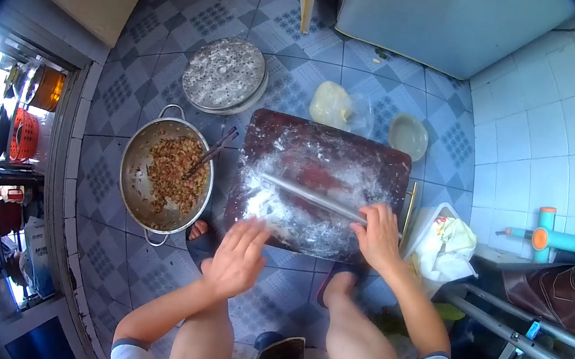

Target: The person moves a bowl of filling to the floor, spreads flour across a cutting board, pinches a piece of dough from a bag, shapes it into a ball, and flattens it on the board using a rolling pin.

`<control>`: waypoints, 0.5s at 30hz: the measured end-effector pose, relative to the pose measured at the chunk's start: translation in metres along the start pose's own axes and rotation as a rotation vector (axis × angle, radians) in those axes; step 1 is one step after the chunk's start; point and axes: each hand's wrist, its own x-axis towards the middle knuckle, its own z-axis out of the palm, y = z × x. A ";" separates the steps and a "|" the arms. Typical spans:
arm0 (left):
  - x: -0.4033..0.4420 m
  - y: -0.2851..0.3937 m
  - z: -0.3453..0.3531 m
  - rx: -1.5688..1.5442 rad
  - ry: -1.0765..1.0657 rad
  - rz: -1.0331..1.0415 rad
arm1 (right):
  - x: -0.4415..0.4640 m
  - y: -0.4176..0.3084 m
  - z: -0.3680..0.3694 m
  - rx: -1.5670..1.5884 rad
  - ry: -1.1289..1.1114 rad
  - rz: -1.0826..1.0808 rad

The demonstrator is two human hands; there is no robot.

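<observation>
A dark red board (325, 166), dusted with white flour (263, 202), lies on the floor between my feet. My right hand (378, 239) is closed round the right end of a metal rolling pin (311, 196), which slants across the board. My left hand (237, 256) hovers near the board's front left corner, fingers stretched out and a little blurred, holding nothing that I can see. To the left is a two-handled metal pan (131, 184) with chopped filling (176, 172) in it. Chopsticks (211, 153) lean on its right rim.
Behind the pan sits a floured, perforated round tray (225, 73). A pale lump in a plastic bag (331, 104) and a small bowl (408, 137) rest beyond the board. At right are a white bin (442, 247) and metal rails (514, 336); shelves (11, 179) stand at left.
</observation>
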 end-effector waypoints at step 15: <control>0.119 0.013 0.074 0.165 -0.009 -0.235 | -0.025 0.017 0.009 0.167 0.223 0.283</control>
